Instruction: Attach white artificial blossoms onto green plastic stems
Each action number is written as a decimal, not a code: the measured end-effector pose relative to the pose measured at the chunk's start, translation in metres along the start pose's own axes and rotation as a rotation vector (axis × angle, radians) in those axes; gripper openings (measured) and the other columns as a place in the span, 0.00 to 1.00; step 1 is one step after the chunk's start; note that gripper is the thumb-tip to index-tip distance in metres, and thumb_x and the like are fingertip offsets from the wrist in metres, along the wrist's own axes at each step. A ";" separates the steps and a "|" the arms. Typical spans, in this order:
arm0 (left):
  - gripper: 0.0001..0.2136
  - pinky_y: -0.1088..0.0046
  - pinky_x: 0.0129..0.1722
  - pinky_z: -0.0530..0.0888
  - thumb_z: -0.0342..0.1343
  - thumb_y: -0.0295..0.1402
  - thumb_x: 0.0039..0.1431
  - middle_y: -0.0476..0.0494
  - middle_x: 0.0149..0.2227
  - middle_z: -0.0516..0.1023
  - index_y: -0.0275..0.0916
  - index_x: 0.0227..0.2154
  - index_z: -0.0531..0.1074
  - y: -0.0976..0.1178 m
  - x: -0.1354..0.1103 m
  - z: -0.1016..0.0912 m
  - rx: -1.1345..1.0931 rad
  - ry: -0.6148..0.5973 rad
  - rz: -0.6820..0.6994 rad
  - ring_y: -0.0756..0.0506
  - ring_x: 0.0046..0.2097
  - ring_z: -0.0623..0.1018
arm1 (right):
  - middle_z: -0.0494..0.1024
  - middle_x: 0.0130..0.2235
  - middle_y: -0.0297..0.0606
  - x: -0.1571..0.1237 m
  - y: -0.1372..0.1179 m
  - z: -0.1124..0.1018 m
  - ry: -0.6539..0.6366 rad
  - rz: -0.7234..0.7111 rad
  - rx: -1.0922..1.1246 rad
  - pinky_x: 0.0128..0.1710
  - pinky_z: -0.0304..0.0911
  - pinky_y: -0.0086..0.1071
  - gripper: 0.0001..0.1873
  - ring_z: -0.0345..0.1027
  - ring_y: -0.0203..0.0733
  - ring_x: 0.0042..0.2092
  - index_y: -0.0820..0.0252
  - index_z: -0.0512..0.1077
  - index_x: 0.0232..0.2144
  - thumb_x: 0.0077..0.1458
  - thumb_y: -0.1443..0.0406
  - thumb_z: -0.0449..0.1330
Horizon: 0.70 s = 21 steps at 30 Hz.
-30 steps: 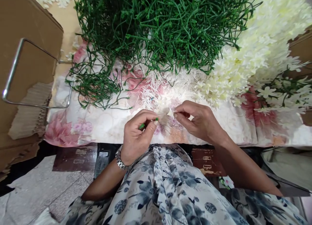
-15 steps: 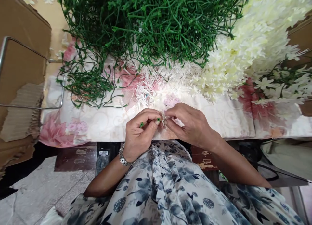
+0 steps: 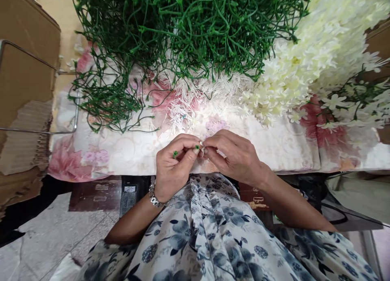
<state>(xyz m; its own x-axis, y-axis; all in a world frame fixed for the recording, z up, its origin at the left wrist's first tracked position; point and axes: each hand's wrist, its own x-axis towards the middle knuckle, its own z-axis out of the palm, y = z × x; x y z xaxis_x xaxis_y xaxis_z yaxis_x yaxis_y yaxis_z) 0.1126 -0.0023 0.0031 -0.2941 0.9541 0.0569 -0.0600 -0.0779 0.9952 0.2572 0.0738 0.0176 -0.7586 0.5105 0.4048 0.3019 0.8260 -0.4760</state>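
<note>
Green stems: plastic-looking, smooth, slight sheen. Cream blossoms: thin, cloth-like petals, soft and matt. White spiky strands: fine, plastic-looking. Bench cover: printed, smooth, material unclear, cloth or plastic sheet. Carton: matt brown cardboard; torn patch rough, corrugated. Wire frame and watch band: shiny metal. Garment: light printed cloth, matt, creased. Floor: hard, speckled tile, dull
</note>
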 end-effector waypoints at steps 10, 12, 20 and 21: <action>0.06 0.76 0.32 0.71 0.55 0.24 0.54 0.47 0.31 0.77 0.38 0.33 0.75 0.008 0.001 -0.005 0.265 -0.059 0.133 0.51 0.33 0.75 | 0.71 0.29 0.33 0.000 -0.006 -0.029 0.014 0.152 0.232 0.30 0.61 0.28 0.07 0.64 0.32 0.30 0.56 0.66 0.33 0.52 0.72 0.55; 0.07 0.77 0.32 0.71 0.55 0.22 0.53 0.48 0.31 0.77 0.38 0.33 0.75 0.008 -0.001 -0.005 0.285 -0.069 0.154 0.52 0.32 0.75 | 0.71 0.29 0.33 0.002 -0.009 -0.030 -0.019 0.132 0.231 0.30 0.61 0.27 0.06 0.65 0.32 0.31 0.57 0.66 0.34 0.53 0.72 0.54; 0.08 0.78 0.31 0.71 0.53 0.19 0.51 0.47 0.29 0.76 0.35 0.32 0.73 0.008 -0.002 -0.006 0.505 -0.075 0.345 0.52 0.30 0.74 | 0.71 0.30 0.37 0.002 -0.009 -0.027 -0.112 0.010 0.044 0.32 0.64 0.28 0.05 0.66 0.34 0.33 0.63 0.67 0.34 0.56 0.71 0.52; 0.08 0.78 0.31 0.70 0.53 0.19 0.50 0.47 0.29 0.75 0.35 0.32 0.72 0.008 -0.002 -0.006 0.525 -0.080 0.372 0.52 0.30 0.74 | 0.72 0.30 0.38 0.002 -0.009 -0.026 -0.110 -0.009 0.007 0.33 0.64 0.28 0.05 0.67 0.35 0.34 0.64 0.67 0.34 0.55 0.72 0.52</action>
<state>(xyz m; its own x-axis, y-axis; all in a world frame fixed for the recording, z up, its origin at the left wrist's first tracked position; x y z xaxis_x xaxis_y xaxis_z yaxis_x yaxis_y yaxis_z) 0.1066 -0.0065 0.0102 -0.1327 0.9108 0.3909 0.5123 -0.2746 0.8137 0.2684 0.0732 0.0434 -0.8204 0.4732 0.3209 0.2910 0.8288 -0.4779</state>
